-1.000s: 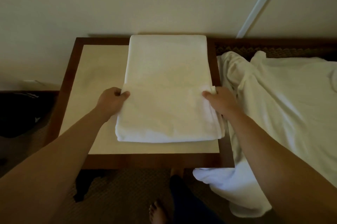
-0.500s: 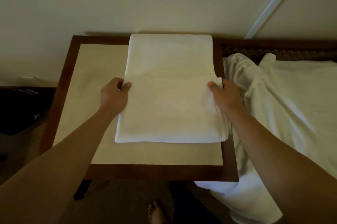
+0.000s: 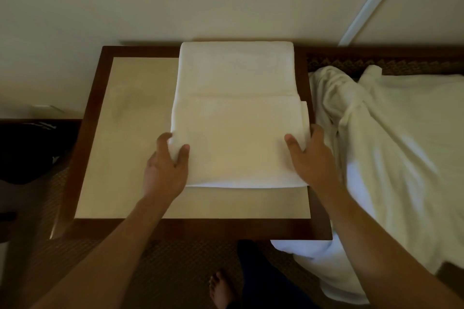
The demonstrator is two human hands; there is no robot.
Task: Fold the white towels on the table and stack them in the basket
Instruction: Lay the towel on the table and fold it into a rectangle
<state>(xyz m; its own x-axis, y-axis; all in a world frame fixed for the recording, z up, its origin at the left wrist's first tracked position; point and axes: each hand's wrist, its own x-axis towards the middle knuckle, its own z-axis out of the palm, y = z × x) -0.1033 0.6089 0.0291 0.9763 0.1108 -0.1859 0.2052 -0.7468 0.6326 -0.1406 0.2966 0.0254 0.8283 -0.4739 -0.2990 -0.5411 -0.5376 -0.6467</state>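
Head view looks down on a partly folded white towel lying on a table with a dark wooden frame and a pale top. The towel sits toward the right half of the table, its far edge against the back rim by the wall, its near portion folded over so a crease line runs across the middle. Both hands work at the near, doubled part. The left hand pinches the towel's left edge near the front corner, thumb on top of the cloth and fingers curled around the side. The right hand is at the towel's right edge, thumb lying flat on top of the fabric and the other fingers reaching along the side by the table's right rim; whether those fingers curl under the cloth I cannot tell. The towel's near fold lies between the two hands, with the front edge just behind the wrists. Just beside the table on the right, a heap of white towels is spread loose and rumpled, some of it hanging below the table's front corner. A bare foot shows on the patterned floor below.
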